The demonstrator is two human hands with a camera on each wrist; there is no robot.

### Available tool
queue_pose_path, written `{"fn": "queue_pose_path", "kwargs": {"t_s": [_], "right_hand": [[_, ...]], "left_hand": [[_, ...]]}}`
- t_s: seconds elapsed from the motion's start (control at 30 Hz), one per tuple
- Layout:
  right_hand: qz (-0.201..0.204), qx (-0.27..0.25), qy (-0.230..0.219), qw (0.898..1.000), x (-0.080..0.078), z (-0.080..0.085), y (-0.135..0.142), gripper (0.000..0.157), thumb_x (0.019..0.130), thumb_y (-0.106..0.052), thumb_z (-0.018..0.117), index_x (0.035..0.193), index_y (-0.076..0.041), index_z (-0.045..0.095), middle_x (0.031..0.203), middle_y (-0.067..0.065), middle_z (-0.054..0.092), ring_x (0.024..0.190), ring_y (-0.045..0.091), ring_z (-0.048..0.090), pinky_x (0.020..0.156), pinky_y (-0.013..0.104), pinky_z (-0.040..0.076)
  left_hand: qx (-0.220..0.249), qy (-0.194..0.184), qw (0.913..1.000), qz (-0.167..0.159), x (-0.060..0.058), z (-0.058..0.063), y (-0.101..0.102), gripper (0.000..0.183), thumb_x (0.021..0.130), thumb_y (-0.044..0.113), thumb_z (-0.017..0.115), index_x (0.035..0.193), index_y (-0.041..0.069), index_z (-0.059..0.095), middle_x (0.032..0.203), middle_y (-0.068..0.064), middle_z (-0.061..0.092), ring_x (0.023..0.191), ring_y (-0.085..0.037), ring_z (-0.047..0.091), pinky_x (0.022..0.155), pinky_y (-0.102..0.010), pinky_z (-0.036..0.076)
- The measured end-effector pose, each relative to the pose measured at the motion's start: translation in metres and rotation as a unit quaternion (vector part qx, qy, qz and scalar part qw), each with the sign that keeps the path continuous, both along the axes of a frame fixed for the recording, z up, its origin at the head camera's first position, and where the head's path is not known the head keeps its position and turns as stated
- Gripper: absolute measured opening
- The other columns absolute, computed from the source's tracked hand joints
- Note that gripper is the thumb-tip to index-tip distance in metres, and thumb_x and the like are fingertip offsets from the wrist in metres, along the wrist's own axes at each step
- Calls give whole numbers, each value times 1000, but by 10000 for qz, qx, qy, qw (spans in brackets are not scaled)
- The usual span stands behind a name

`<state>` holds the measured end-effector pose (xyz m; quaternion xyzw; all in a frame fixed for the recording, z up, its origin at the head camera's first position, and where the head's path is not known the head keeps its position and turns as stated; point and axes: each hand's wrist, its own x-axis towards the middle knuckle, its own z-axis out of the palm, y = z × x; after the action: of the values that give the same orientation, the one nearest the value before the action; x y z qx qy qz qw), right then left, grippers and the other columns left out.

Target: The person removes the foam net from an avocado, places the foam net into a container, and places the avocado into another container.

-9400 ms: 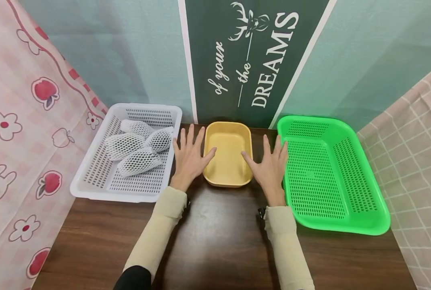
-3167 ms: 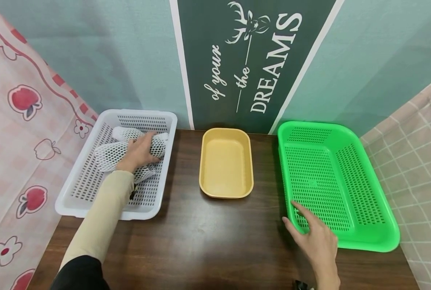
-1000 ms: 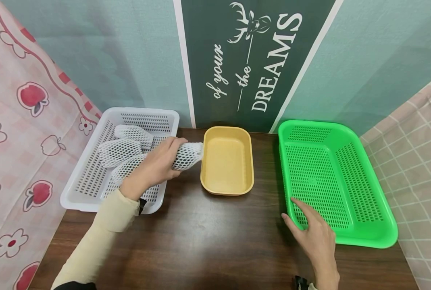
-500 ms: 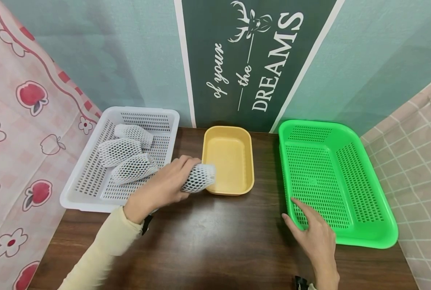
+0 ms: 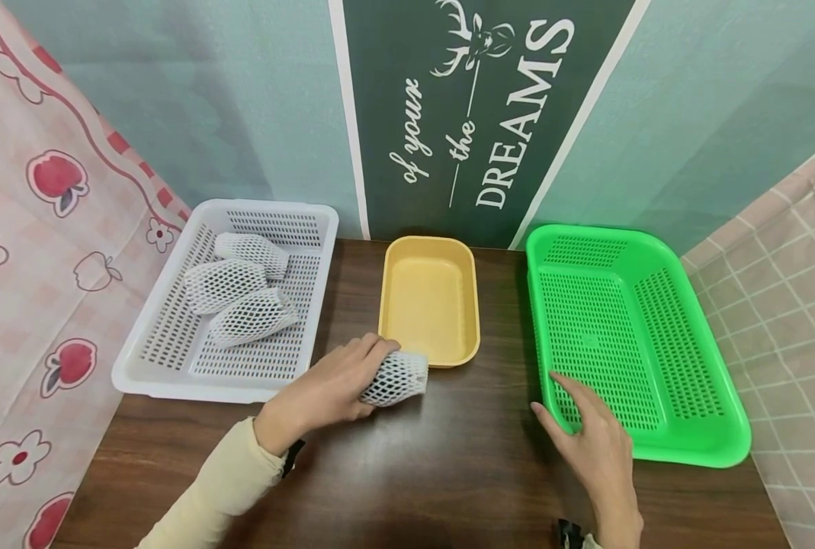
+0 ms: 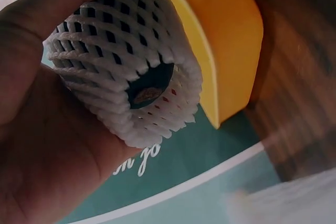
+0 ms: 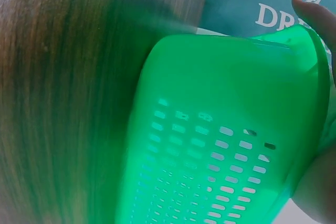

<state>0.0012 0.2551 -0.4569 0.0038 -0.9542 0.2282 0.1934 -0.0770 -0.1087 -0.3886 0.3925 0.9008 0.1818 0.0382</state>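
My left hand grips a rounded thing in a white foam net sleeve, just in front of the yellow tray. Through the sleeve's open end, the left wrist view shows a dark surface with a brown scar, like a fruit; its kind is unclear. Three similar foam-sleeved things lie in the white basket at left. Thumb and forefinger spread, my right hand stays at the near left corner of the green basket; whether it bears on the rim is hard to tell.
Brown wooden table runs in front of the tray and baskets. A teal cloth with lettering hangs behind them. Patterned cloths stand at the left and right sides.
My left hand has reached into the white basket, lifted out one foam-sleeved thing and carried it right and nearer to me. My right hand moved earlier to the green basket's corner and stays there.
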Motion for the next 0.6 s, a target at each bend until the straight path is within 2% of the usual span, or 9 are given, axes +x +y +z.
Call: {"fn": "queue_pose_path", "kwargs": {"t_s": [0.07,0.13,0.2,0.27,0.3,0.37,0.47,0.6], "right_hand": [[44,-36,56,10000,0,1,-1,61,70,-21,88,127,-18,67,123,14,69,108,37,66,51,40,51],[102,-90,158,9998,1,1,-2,62,69,-19,88,128,-17,67,123,14,68,110,36,65,63,46,53],[214,-221,292,9991,1,2,-3,64,68,-15,89,127,-15,67,123,15,68,112,36,63,83,37,54],[395,-335,445,9977,0,2,-4,64,66,-12,89,126,-11,67,122,17,68,112,37,61,101,23,46],[486,-387,497,9968,0,2,-5,63,65,-11,89,125,-9,68,121,17,68,112,37,61,105,16,39],[661,-480,597,9949,-1,1,-7,61,65,-10,88,123,-5,68,119,19,68,111,39,60,108,6,25],[800,-564,681,9929,-1,1,-11,55,70,-17,87,120,-2,69,119,21,67,111,40,59,111,9,25],[953,-712,955,9883,-1,0,-18,52,87,-43,74,116,0,70,118,21,67,111,41,58,112,12,26]], "left_hand": [[27,-129,9999,-20,2,-4,3,88,63,13,91,135,4,43,120,-9,55,104,-24,57,87,-40,54],[62,-255,9997,-27,4,-9,5,88,63,13,91,135,4,42,119,-8,54,106,-23,56,88,-40,53],[103,-323,9994,-48,5,-13,8,88,62,13,91,135,4,43,119,-8,55,107,-22,56,90,-39,52],[95,-365,9993,-83,7,-17,10,87,62,13,91,135,5,43,119,-7,55,107,-22,56,92,-39,52],[84,-381,9992,-110,8,-19,11,87,62,13,91,135,5,43,119,-7,55,108,-21,56,93,-39,52],[66,-430,9989,-151,10,-21,13,87,63,14,91,135,6,43,120,-7,55,107,-21,57,93,-38,52],[50,-510,9985,-174,12,-25,16,87,64,15,91,136,6,43,121,-6,54,107,-20,57,93,-37,52],[23,-531,9984,-200,14,-28,21,85,64,15,91,134,8,43,120,-5,54,105,-18,57,93,-36,52]]}}
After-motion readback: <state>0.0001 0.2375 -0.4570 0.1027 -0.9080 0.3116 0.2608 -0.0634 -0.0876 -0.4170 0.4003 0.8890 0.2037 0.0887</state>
